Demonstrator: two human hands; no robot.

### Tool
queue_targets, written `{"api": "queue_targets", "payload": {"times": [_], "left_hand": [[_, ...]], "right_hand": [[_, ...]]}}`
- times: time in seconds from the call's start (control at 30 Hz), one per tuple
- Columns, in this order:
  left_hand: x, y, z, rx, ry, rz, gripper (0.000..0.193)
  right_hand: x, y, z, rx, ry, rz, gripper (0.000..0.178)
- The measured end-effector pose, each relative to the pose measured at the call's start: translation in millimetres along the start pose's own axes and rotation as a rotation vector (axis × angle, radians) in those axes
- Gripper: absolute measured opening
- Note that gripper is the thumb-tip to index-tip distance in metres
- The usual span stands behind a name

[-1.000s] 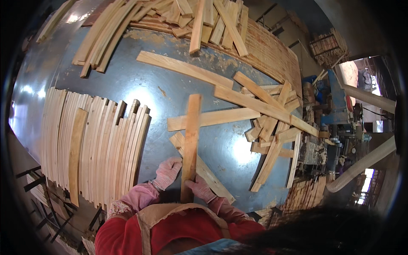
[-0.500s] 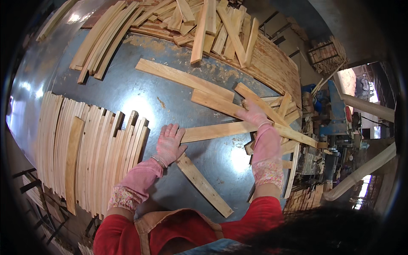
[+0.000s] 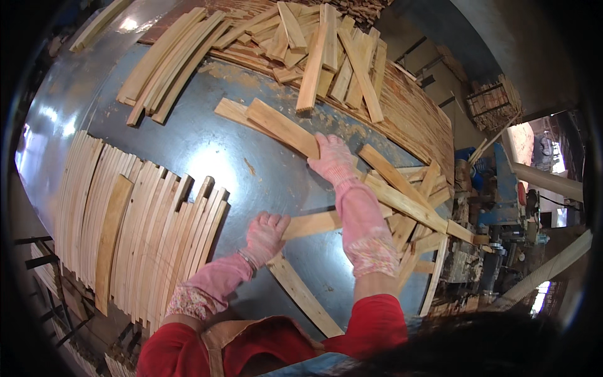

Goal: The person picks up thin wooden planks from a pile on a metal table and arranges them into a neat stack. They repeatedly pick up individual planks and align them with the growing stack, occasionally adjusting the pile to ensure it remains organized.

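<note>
The left hand (image 3: 265, 235), in a pink glove, lies palm down with fingers spread on the near end of a short wooden slat (image 3: 314, 223) that rests flat on the blue table (image 3: 188, 147); it presses the slat rather than gripping it. The right hand (image 3: 333, 160), also gloved, reaches farther out and rests flat, fingers extended, on a long wooden board (image 3: 282, 129) that runs diagonally from upper left to lower right; whether the fingers curl around its edge cannot be determined. A second slat (image 3: 304, 295) lies on the table just beside the left wrist, angled toward the body. To the left, a row of thin curved strips (image 3: 144, 232) lies side by side, with one wider strip (image 3: 110, 242) laid on top. Loose boards (image 3: 414, 207) are scattered to the right of the right forearm. At the far edge of the table sits a heap of cut pieces (image 3: 326, 50), and a bundle of long strips (image 3: 166, 66) lies to its left.
</note>
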State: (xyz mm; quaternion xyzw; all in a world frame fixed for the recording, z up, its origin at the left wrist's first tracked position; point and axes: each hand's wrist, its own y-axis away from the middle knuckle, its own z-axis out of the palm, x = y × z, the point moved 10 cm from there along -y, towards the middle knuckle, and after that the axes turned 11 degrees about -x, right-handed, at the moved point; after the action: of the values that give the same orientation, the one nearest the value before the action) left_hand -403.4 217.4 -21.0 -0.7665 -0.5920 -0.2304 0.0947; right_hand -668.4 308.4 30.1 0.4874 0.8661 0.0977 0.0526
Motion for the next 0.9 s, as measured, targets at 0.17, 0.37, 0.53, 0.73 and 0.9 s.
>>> {"api": "queue_targets", "payload": {"times": [0.17,0.37,0.53,0.73,0.9], "left_hand": [[6,46,-28,0.018,-0.023,-0.022,0.067],[2,175,-90,0.034,0.073,-0.067,0.066],[-24,332,-101,-0.080,0.299,-0.188,0.074],[-46,533,-117,0.045,0.266,-0.439,0.071],[-53,602,-104,0.170,0.453,-0.658,0.077]], "right_hand": [[9,-45,41,-0.249,-0.125,0.139,0.104],[-44,21,15,-0.551,-0.290,0.150,0.110],[-135,58,15,-0.622,-0.634,-0.054,0.108],[-266,124,17,-0.716,-1.128,-0.207,0.089],[-328,184,74,-0.785,-1.552,-0.378,0.040]]}}
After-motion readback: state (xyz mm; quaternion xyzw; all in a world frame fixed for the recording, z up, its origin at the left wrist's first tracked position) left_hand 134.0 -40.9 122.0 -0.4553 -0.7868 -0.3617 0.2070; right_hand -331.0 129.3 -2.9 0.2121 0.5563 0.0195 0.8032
